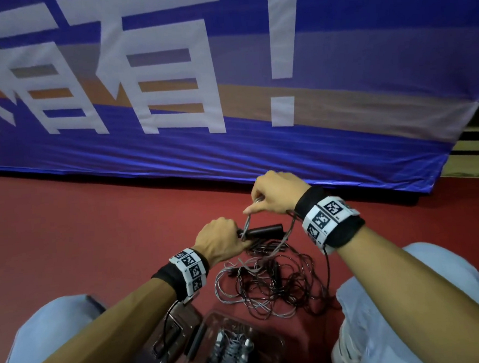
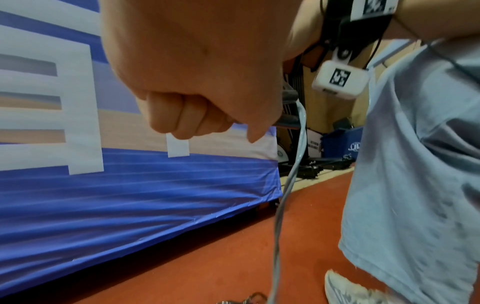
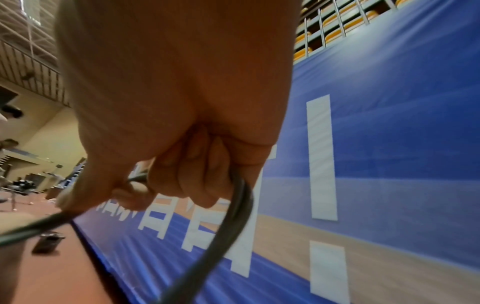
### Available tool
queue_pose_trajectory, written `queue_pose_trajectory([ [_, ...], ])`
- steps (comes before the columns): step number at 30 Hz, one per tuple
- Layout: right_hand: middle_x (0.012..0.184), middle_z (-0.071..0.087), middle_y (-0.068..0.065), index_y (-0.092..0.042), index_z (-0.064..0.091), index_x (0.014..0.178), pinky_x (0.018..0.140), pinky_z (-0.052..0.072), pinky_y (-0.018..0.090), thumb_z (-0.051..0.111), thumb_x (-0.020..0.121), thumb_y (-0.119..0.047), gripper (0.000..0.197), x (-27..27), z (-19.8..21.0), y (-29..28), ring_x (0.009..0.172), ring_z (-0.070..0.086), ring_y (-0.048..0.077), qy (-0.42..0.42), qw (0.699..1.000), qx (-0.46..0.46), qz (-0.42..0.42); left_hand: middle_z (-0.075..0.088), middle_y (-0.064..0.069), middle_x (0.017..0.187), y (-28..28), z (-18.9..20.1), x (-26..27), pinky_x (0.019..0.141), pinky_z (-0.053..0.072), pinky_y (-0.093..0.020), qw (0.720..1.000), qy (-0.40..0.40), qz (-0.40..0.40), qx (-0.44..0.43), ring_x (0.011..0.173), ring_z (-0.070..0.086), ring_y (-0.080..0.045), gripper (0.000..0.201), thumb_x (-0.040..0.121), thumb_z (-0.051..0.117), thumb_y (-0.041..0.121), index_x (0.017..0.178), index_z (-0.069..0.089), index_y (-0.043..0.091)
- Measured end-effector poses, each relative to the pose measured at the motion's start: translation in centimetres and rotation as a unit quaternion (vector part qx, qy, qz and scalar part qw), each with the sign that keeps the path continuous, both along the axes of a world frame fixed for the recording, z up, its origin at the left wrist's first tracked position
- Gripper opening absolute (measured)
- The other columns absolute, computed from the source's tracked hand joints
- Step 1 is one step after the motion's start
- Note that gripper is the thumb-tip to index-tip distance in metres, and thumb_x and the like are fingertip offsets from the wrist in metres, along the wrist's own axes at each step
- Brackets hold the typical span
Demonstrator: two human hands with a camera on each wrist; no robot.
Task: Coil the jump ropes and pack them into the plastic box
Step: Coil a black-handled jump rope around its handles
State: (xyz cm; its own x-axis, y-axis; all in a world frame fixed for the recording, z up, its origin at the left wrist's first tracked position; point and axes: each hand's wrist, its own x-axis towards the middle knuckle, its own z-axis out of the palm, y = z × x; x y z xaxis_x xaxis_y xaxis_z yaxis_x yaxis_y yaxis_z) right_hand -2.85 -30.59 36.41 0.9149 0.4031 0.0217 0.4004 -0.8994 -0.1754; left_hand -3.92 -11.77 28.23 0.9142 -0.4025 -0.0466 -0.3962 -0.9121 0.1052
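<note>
Coiling rope over the floor pile, both hands gripping.

Left hand clenches the black handle with rope turns; right hand pinches a loop just above. Rope looks thin, limp, springy, tangle-prone: best held at handle and loop. Pile lies between the knees, box nearest, one coiled rope inside. Banner walls the far side; floor open left.
</note>
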Motion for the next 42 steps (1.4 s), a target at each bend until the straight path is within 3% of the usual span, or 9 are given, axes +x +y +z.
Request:
queue_pose_trajectory([
  [4,0.054,0.055,-0.007,-0.021,0.066,0.063,0.058,0.038,0.03,0.068,0.076,-0.077,0.058,0.6,1.4,-1.3,0.057,0.053,0.014,-0.053,0.998,0.024,-0.03,0.061,-0.006,0.066,0.3,2.5,0.5,0.063,0.053,-0.035,0.999,-0.052,-0.009,0.004,0.063,0.061,-0.034,0.036,0.088,0.054,0.042,0.07,0.062,0.012],
  [13,0.054,0.028,0.002,-0.001,0.046,0.058,0.054,0.021,0.034,0.069,0.081,-0.072,0.078,1.9,0.9,-2.3,0.053,0.024,0.017,0.051,0.954,0.292,-0.042,0.067,-0.018,0.077,0.4,8.1,2.0,0.059,0.035,-0.035,0.982,-0.174,-0.076,-0.004,0.074,0.062,-0.045,0.028,0.084,0.053,0.037,0.068,0.054,0.014],
  [19,0.053,0.032,0.001,0.003,0.043,0.06,0.052,0.027,0.024,0.069,0.098,-0.032,0.059,2.4,-0.5,-0.8,0.049,0.031,0.012,0.123,0.887,0.444,-0.034,0.057,-0.017,0.061,0.5,10.9,2.2,0.054,0.035,-0.036,0.98,-0.156,-0.054,-0.11,0.062,0.053,-0.045,0.023,0.076,0.053,0.029,0.06,0.049,0.013],
  [21,0.054,0.037,0.003,-0.008,0.049,0.061,0.052,0.025,0.028,0.065,0.099,-0.032,0.047,3.0,-1.8,0.7,0.047,0.032,0.014,0.132,0.874,0.458,-0.094,0.048,-0.011,0.052,0.7,11.4,2.4,0.051,0.03,-0.032,0.975,-0.139,-0.031,-0.168,0.054,0.048,-0.039,0.027,0.077,0.053,0.029,0.057,0.044,0.013],
  [23,0.049,0.04,-0.006,-0.023,0.047,0.055,0.046,0.022,0.025,0.058,0.099,-0.049,0.052,3.2,-2.5,2.5,0.04,0.031,0.012,0.137,0.857,0.465,-0.173,0.044,-0.006,0.049,0.8,11.5,3.1,0.049,0.027,-0.031,0.972,-0.119,0.002,-0.204,0.048,0.044,-0.031,0.027,0.077,0.056,0.024,0.056,0.045,0.011],
  [27,0.042,0.047,-0.004,-0.016,0.048,0.052,0.05,0.034,0.03,0.042,0.106,-0.049,0.064,2.2,-2.7,5.0,0.042,0.046,0.017,0.071,0.899,0.396,-0.172,0.05,-0.01,0.056,0.8,10.6,5.0,0.054,0.035,-0.033,0.974,-0.088,0.061,-0.201,0.061,0.053,-0.041,0.018,0.075,0.054,0.022,0.062,0.052,0.009],
  [31,0.081,0.068,0.022,-0.011,0.06,0.074,0.068,0.042,0.043,0.029,0.108,-0.041,0.055,1.0,-3.8,6.7,0.082,0.064,0.044,-0.053,0.959,0.226,-0.161,0.056,-0.01,0.063,0.6,9.3,6.0,0.054,0.036,-0.03,0.968,-0.055,0.096,-0.223,0.058,0.05,-0.036,0.023,0.083,0.057,0.024,0.065,0.056,0.01],
  [34,0.077,0.06,0.016,-0.014,0.047,0.073,0.063,0.036,0.039,0.035,0.107,-0.036,0.043,0.6,-2.6,6.0,0.081,0.063,0.045,-0.074,0.969,0.204,-0.119,0.051,-0.003,0.06,0.3,8.9,6.2,0.048,0.034,-0.028,0.964,-0.052,0.112,-0.234,0.048,0.046,-0.021,0.03,0.09,0.057,0.022,0.062,0.051,0.012],
  [42,0.088,0.067,0.013,-0.013,0.057,0.086,0.069,0.051,0.044,0.042,0.108,-0.04,0.037,-0.9,-0.9,3.5,0.084,0.066,0.039,-0.123,0.99,0.058,-0.024,0.054,-0.011,0.069,-1.7,6.5,4.9,0.061,0.041,-0.035,0.984,-0.02,0.1,-0.149,0.083,0.065,-0.042,0.025,0.086,0.053,0.017,0.063,0.046,0.011],
])
